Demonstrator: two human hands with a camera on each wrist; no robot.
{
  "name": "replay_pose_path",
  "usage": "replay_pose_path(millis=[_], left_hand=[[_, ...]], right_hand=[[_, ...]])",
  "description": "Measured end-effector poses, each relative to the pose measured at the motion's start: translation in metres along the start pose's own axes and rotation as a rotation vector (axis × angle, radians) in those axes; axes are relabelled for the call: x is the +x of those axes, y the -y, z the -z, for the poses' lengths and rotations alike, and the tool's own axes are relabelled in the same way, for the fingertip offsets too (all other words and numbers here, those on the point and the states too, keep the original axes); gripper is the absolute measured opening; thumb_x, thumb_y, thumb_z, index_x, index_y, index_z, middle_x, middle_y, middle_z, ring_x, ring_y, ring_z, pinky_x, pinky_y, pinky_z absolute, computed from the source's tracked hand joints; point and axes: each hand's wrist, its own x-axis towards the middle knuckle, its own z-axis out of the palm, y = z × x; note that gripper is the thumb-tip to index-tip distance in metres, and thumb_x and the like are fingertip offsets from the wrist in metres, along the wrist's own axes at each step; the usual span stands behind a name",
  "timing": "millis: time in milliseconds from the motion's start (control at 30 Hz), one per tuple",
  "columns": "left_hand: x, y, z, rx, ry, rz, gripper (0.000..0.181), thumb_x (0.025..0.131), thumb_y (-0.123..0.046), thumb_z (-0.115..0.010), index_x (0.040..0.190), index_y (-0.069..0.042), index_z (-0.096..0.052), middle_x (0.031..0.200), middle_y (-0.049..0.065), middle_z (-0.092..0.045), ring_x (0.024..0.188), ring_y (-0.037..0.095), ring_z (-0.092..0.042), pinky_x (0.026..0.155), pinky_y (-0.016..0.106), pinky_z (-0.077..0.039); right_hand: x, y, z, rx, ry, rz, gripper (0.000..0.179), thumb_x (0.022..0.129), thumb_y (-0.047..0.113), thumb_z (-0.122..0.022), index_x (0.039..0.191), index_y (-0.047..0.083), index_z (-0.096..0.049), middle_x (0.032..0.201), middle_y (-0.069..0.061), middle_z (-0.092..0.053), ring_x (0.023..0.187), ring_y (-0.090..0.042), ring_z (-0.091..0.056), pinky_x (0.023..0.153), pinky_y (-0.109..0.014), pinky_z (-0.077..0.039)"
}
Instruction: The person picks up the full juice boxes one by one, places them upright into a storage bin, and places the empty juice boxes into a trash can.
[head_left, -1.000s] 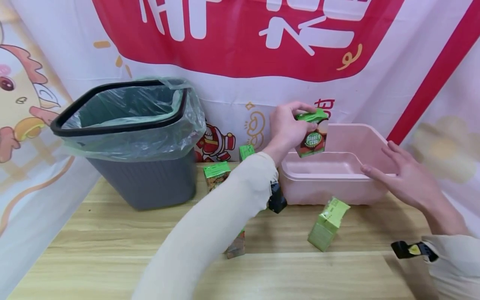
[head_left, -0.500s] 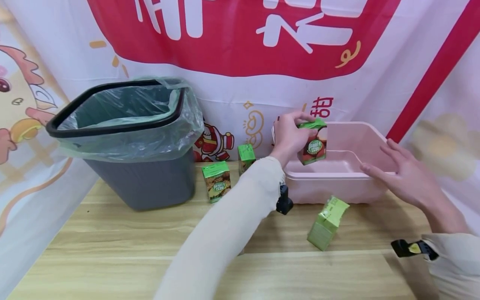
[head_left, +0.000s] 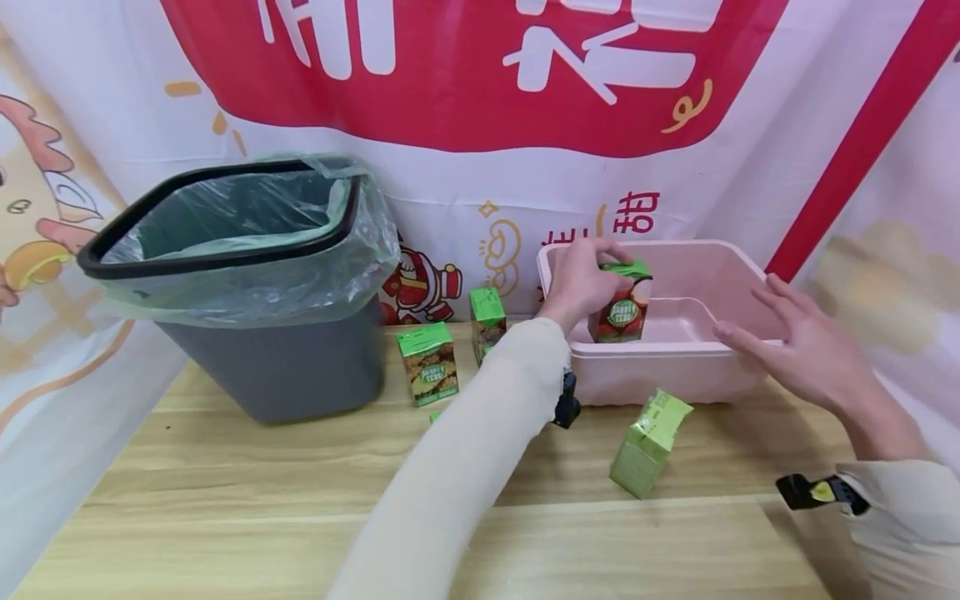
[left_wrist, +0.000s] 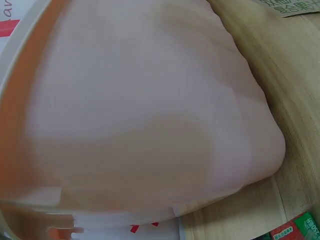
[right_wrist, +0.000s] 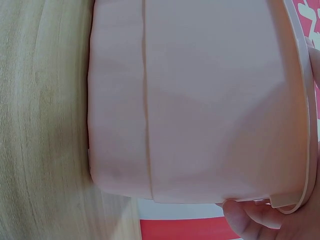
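Note:
My left hand (head_left: 583, 282) pinches a juice box (head_left: 622, 312) by its upper part, with a green top and red apples on its front. It is upright, its lower end below the front rim of the pink plastic bin (head_left: 660, 377); whether it touches the floor of the bin cannot be told. My right hand (head_left: 806, 354) rests around the bin's right front corner, thumb along the front rim, fingers spread at the right side. The right wrist view shows fingertips (right_wrist: 242, 220) against the outer wall. In the left wrist view the bin wall (left_wrist: 140, 100) hides the left hand's hold.
A lined grey trash can (head_left: 277, 350) stands at the left. Two juice boxes (head_left: 431, 371) (head_left: 487, 317) stand between it and the bin, with more partly hidden by my left sleeve. A light green carton (head_left: 648, 446) leans in front of the bin. Printed cloth hangs behind.
My left hand has lowered the juice box from above the front rim down into the bin, turning it upright. The right hand stays at the bin's corner.

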Motion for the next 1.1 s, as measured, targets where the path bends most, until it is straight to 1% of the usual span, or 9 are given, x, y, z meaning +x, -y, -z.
replay_pose_path(millis=[133, 333, 467, 567, 733, 900, 1100], left_hand=[[0.0010, 0.0020, 0.0002, 0.010, 0.025, 0.001, 0.015, 0.091, -0.010, -0.083, 0.103, -0.019, -0.082, 0.106, -0.001, -0.077, 0.103, 0.013, -0.066, 0.088, 0.030, -0.060], [0.0011, 0.0021, -0.0010, 0.051, 0.051, 0.008, 0.015, 0.089, -0.011, -0.085, 0.100, -0.020, -0.083, 0.104, -0.003, -0.078, 0.106, 0.011, -0.064, 0.092, 0.030, -0.057], [0.0006, 0.0027, -0.0016, 0.123, 0.054, -0.006, 0.016, 0.086, -0.012, -0.088, 0.097, -0.022, -0.083, 0.099, -0.005, -0.080, 0.110, 0.011, -0.067, 0.095, 0.026, -0.054], [0.0004, 0.0033, -0.0015, 0.174, 0.066, -0.019, 0.017, 0.084, -0.013, -0.089, 0.098, -0.023, -0.084, 0.097, -0.006, -0.081, 0.110, 0.010, -0.068, 0.095, 0.024, -0.052], [-0.0006, 0.0028, -0.0023, 0.201, 0.085, 0.020, 0.018, 0.085, -0.012, -0.088, 0.098, -0.024, -0.083, 0.095, -0.007, -0.080, 0.103, 0.008, -0.067, 0.095, 0.027, -0.054], [-0.0025, -0.0004, -0.0043, 0.211, 0.089, 0.068, 0.019, 0.086, -0.007, -0.086, 0.098, -0.022, -0.082, 0.095, -0.006, -0.077, 0.095, 0.010, -0.066, 0.090, 0.029, -0.056], [-0.0023, -0.0019, -0.0057, 0.247, 0.092, 0.096, 0.023, 0.086, -0.002, -0.084, 0.101, -0.020, -0.081, 0.096, -0.004, -0.074, 0.093, 0.011, -0.064, 0.089, 0.029, -0.056]], right_hand=[[0.0002, 0.0000, -0.0001, 0.001, 0.001, 0.001, 0.095, 0.100, 0.066, -0.055, 0.170, 0.012, -0.019, 0.178, -0.024, -0.004, 0.158, -0.060, -0.012, 0.105, -0.088, -0.023], [-0.0010, 0.0004, 0.0003, -0.001, -0.002, -0.017, 0.097, 0.099, 0.067, -0.054, 0.170, 0.012, -0.018, 0.178, -0.024, -0.004, 0.158, -0.061, -0.012, 0.104, -0.088, -0.024], [-0.0007, 0.0029, -0.0006, -0.015, -0.011, -0.029, 0.097, 0.099, 0.068, -0.054, 0.170, 0.012, -0.018, 0.178, -0.025, -0.005, 0.156, -0.061, -0.014, 0.103, -0.088, -0.024], [-0.0005, 0.0042, -0.0013, -0.021, -0.014, -0.034, 0.098, 0.099, 0.068, -0.054, 0.171, 0.013, -0.018, 0.178, -0.025, -0.005, 0.156, -0.062, -0.015, 0.103, -0.089, -0.025], [-0.0003, 0.0031, -0.0033, -0.026, -0.016, -0.042, 0.098, 0.099, 0.069, -0.054, 0.171, 0.013, -0.017, 0.178, -0.025, -0.004, 0.155, -0.062, -0.015, 0.102, -0.089, -0.025], [-0.0006, 0.0011, -0.0035, -0.019, -0.020, -0.034, 0.098, 0.099, 0.068, -0.054, 0.170, 0.012, -0.018, 0.178, -0.024, -0.004, 0.156, -0.062, -0.014, 0.103, -0.089, -0.025], [0.0003, 0.0007, -0.0034, -0.017, -0.019, -0.029, 0.098, 0.099, 0.068, -0.054, 0.170, 0.011, -0.018, 0.178, -0.023, -0.003, 0.157, -0.061, -0.013, 0.103, -0.088, -0.024]])
